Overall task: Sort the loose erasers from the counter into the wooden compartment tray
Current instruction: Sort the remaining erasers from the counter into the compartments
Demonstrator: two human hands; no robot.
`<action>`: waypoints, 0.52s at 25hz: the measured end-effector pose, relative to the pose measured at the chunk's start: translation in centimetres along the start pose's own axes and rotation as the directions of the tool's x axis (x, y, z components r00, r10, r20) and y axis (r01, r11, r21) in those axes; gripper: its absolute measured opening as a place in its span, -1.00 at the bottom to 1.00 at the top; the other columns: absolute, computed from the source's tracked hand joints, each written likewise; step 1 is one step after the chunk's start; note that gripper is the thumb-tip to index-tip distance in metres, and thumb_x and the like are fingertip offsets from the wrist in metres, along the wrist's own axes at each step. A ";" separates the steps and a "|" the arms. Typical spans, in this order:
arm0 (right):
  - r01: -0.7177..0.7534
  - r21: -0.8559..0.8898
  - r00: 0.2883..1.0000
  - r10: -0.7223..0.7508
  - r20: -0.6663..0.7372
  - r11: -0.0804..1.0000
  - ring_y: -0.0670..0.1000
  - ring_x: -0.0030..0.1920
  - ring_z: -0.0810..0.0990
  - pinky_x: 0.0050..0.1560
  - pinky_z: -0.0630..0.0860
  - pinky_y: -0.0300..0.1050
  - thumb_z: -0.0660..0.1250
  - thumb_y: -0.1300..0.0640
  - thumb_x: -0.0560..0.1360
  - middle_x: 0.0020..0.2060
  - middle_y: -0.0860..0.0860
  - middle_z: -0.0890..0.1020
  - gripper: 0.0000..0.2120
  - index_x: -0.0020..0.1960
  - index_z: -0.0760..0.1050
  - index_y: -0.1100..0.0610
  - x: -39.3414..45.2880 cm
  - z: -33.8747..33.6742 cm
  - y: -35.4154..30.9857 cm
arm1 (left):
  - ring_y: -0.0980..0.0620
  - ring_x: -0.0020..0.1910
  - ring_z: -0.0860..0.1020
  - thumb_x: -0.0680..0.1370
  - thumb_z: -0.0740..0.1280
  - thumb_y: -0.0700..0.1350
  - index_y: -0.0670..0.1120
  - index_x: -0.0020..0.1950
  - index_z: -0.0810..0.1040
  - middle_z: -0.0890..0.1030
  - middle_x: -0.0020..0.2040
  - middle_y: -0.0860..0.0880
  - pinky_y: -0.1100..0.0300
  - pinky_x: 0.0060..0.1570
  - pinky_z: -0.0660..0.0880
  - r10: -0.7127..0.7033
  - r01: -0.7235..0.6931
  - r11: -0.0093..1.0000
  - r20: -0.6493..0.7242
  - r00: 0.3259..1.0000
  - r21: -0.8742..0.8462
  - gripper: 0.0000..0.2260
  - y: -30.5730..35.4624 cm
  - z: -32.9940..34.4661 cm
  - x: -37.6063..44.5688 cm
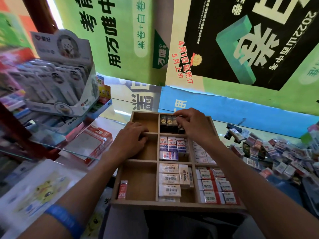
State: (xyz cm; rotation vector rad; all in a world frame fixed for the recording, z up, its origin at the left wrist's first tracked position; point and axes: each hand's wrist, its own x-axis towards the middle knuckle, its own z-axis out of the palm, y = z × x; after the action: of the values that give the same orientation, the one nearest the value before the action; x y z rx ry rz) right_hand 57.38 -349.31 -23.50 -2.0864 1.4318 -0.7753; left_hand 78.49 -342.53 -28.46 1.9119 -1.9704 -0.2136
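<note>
The wooden compartment tray [140,201] lies in front of me, its cells partly filled with boxed erasers. Black erasers [166,122] stand in the top middle cell. My right hand [193,125] hovers over that cell, its fingertips pinching a black eraser [180,127] at the row's right end. My left hand [131,140] rests with curled fingers on the divider between the top-left and middle-left cells, holding nothing that I can see. White and blue erasers [170,147] fill the middle cell. White erasers [170,181] and red 2B erasers [215,187] fill the bottom cells. A single red 2B eraser [122,189] stands at bottom left.
A heap of loose erasers [276,152] covers the counter to the right of the tray. Display boxes of stationery [60,80] and a red 2B pack [93,142] crowd the left. Posters hang on the wall behind.
</note>
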 end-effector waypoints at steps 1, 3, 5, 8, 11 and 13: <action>0.049 -0.046 0.998 -0.047 0.046 0.998 -0.11 -0.04 0.47 -0.09 0.39 -0.30 0.30 0.14 0.59 0.03 -0.01 0.53 -0.75 0.25 0.55 0.04 0.2 0.0 -0.1 | -0.03 0.33 0.40 0.58 0.32 -0.07 -0.07 0.29 0.55 0.52 0.31 -0.06 0.04 0.30 0.37 0.000 0.000 1.000 -0.001 1.000 -0.002 -0.72 -0.1 0.0 0.1; 0.086 -0.051 0.987 -0.078 0.141 0.995 -0.04 0.00 0.50 0.02 0.47 -0.14 0.34 0.18 0.56 0.04 -0.01 0.51 -0.64 0.34 0.45 0.01 0.1 -0.2 -0.4 | -0.03 0.32 0.40 0.58 0.33 -0.07 -0.07 0.28 0.55 0.53 0.30 -0.06 0.03 0.29 0.38 0.003 -0.003 1.000 -0.001 1.000 -0.004 -0.71 -0.2 0.0 0.1; 0.045 0.011 0.972 -0.047 0.230 0.999 -0.01 0.01 0.57 0.03 0.56 -0.07 0.43 0.20 0.48 0.04 -0.01 0.56 -0.55 0.32 0.41 -0.01 -0.1 -0.4 -0.3 | -0.04 0.33 0.40 0.57 0.34 -0.08 -0.07 0.28 0.55 0.53 0.30 -0.07 0.02 0.29 0.39 0.003 -0.003 1.000 -0.006 1.000 -0.006 -0.71 -0.2 0.1 0.1; 0.034 0.037 0.971 -0.042 0.237 0.999 -0.05 0.05 0.60 0.06 0.58 -0.07 0.47 0.18 0.46 0.11 -0.02 0.63 -0.64 0.16 0.43 -0.02 -0.7 -0.1 0.0 | -0.03 0.32 0.40 0.57 0.34 -0.07 -0.07 0.29 0.55 0.53 0.31 -0.06 0.03 0.29 0.38 -0.003 0.003 1.000 -0.006 1.000 0.000 -0.71 -0.2 0.1 0.1; 0.142 -0.023 0.987 -0.140 0.074 0.990 -0.01 -0.05 0.63 0.01 0.54 -0.07 0.41 0.15 0.51 0.09 -0.04 0.65 -0.71 0.15 0.39 -0.03 -0.6 -0.2 -0.1 | -0.03 0.31 0.41 0.57 0.34 -0.06 -0.08 0.28 0.55 0.53 0.29 -0.06 0.05 0.27 0.38 -0.001 0.001 1.000 -0.007 1.000 0.004 -0.71 -0.2 0.2 0.0; 0.196 -0.064 0.979 -0.191 0.076 0.979 0.04 -0.06 0.63 0.00 0.53 -0.04 0.41 0.17 0.50 0.08 -0.02 0.65 -0.66 0.20 0.39 -0.01 -0.4 -0.5 -0.2 | -0.03 0.31 0.41 0.57 0.34 -0.07 -0.07 0.28 0.55 0.53 0.29 -0.06 0.05 0.27 0.38 -0.002 0.002 1.000 -0.010 1.000 0.004 -0.71 -0.3 0.2 0.0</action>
State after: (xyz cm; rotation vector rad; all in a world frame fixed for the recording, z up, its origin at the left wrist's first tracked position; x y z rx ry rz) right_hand 57.06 -348.90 -23.08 -2.3097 1.2489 -0.7263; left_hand 78.66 -342.60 -28.73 1.9137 -1.9639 -0.1997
